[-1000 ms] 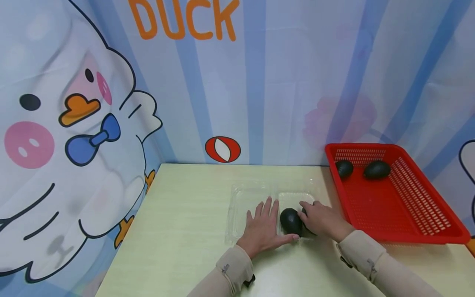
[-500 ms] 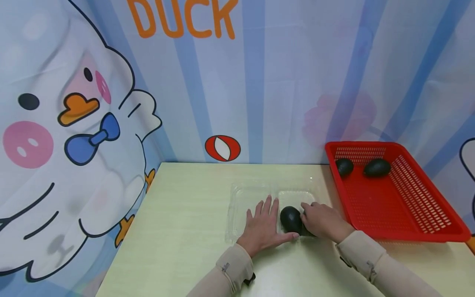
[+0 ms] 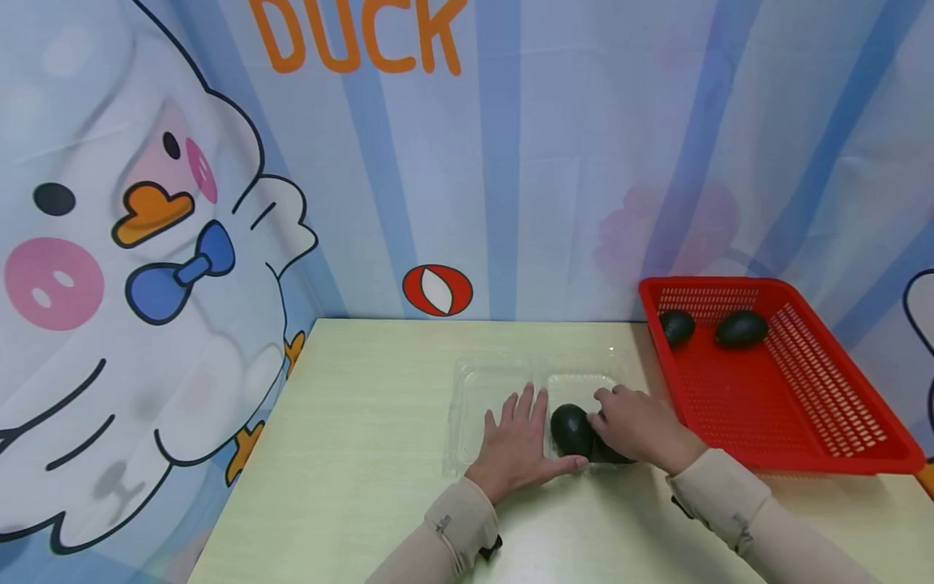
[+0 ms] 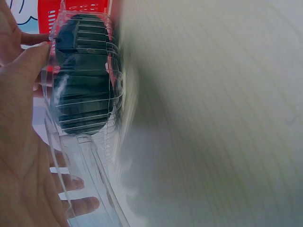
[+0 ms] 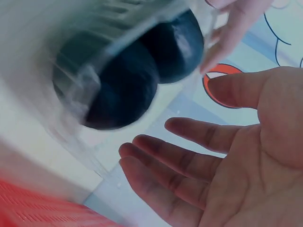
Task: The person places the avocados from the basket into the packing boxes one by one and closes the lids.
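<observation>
Two dark avocados lie side by side in the near part of a clear plastic clamshell box (image 3: pixel 584 389), which is spread open on the table. The left avocado (image 3: pixel 571 431) shows well in the head view; the right avocado (image 5: pixel 124 87) is partly covered there by my right hand (image 3: pixel 642 426). In the right wrist view that hand's loosely bent fingers (image 5: pixel 165 184) are apart from both avocados and hold nothing. My left hand (image 3: pixel 514 450) rests spread across the box's middle fold, fingers straight, thumb beside the left avocado. Through the box wall, the left wrist view shows dark avocado (image 4: pixel 83 90).
A red plastic basket (image 3: pixel 759 422) stands at the right of the table (image 3: pixel 350 430), close to my right forearm. Two more avocados (image 3: pixel 741 328) lie at its far end. Behind the table hangs a printed cloth (image 3: pixel 554 162).
My right hand has shifted slightly to the right, off the right avocado, and more of that avocado's near end shows. The left hand stays in place.
</observation>
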Demonstrator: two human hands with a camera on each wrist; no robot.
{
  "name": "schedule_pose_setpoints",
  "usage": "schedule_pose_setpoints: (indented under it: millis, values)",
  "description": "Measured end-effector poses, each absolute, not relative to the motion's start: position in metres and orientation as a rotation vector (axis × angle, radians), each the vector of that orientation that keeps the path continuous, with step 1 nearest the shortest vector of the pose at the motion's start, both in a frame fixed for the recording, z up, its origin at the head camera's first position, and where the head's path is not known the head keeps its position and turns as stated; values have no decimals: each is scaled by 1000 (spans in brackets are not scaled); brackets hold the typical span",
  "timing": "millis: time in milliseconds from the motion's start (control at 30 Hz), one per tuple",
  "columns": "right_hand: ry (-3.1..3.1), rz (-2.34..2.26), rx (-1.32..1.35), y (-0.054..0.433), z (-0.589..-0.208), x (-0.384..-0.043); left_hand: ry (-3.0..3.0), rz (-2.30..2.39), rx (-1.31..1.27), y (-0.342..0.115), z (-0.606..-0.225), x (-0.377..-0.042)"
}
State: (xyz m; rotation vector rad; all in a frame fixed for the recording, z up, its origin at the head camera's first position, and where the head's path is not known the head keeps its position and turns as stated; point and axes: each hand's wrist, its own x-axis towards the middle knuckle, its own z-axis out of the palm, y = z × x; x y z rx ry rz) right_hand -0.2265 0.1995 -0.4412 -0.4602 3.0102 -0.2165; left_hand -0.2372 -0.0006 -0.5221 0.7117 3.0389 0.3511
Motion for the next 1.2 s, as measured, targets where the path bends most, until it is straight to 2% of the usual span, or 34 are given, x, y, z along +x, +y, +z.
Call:
schedule_pose_setpoints:
  millis: [633, 900, 1200]
  values:
    - [3103, -360, -372, 227, -395, -249, 3011, 375, 684, -2, -519, -240]
    - [3188, -315, -383, 258, -394, -272, 3005, 391, 688, -2, -519, -240]
    - [3223, -193, -512, 296, -401, -298, 3007, 404, 704, -2, -520, -238]
